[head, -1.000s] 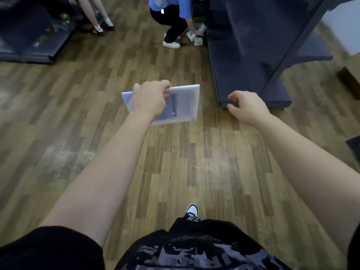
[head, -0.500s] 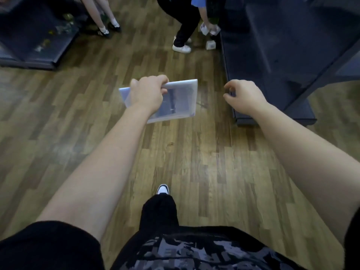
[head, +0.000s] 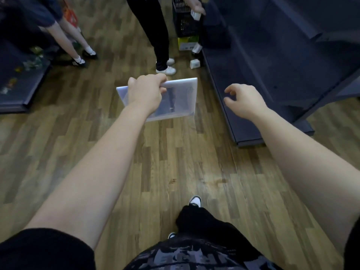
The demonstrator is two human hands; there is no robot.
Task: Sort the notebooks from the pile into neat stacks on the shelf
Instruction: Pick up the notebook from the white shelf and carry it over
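While the left hand is carrying the thin, pale white notebook with the greyish cover picture, the thing is hanging out over the brown wood-plank floor, not resting on anything. The fingers are curling over its far edge near the left corner and clamping it tight. The thumb is hiding underneath, so I can't say what it's doing.

The bit that matters imo: the bottom deck of the dark blue-grey metal shelf unit is sitting to the right of the notebook and a touch ahead, near but apart, with a strip of floor showing between them. The notebook's long axis is running left-to-right, so its free right end is pointing pretty much at the shelf's front lip, which is running away from the person.

The right hand is the nearer one to the shelf. It's hovering over the front of the deck, fingers loosely curled and half open, holding nothing.

I'm guessing this is the carry-over step, needing a swing to the right or a pass into the empty hand. No pile or stacks are showing, so I'm not judging progress.
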